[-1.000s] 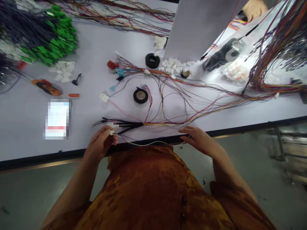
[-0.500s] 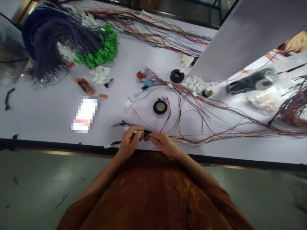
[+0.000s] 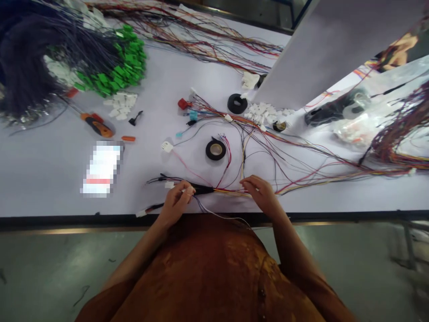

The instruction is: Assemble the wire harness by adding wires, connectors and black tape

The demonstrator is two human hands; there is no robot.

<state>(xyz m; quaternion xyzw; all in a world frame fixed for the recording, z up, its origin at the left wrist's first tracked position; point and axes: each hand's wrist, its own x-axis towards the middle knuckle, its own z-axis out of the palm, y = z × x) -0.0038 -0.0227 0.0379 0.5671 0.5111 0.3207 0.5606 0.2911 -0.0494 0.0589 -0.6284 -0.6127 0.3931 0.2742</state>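
My left hand [image 3: 177,201] is closed in a pinch on a small white connector [image 3: 190,190]. Thin blue and white wires [image 3: 217,215] trail from it, dipping over the table edge. Just beside it, a black-taped part of a wire harness [image 3: 204,189] lies on the table, with red and yellow wires running right. My right hand [image 3: 261,193] hovers by those wires with its fingertips together; whatever is between them cannot be made out. A black tape roll [image 3: 215,150] lies beyond the hands. A white plug [image 3: 166,146] on a pink wire rests to its left.
On the left are a phone [image 3: 102,170], an orange-handled screwdriver [image 3: 97,125] and a bundle with green connectors [image 3: 124,67]. Another tape roll [image 3: 237,103] stands near loose white connectors [image 3: 264,112]. A grey panel [image 3: 301,53] rises at right; another person's hand [image 3: 400,51] shows beyond.
My right hand has moved right, away from my left hand and the taped harness part. Thin wires now show hanging from my left hand. The whole view has shifted slightly.
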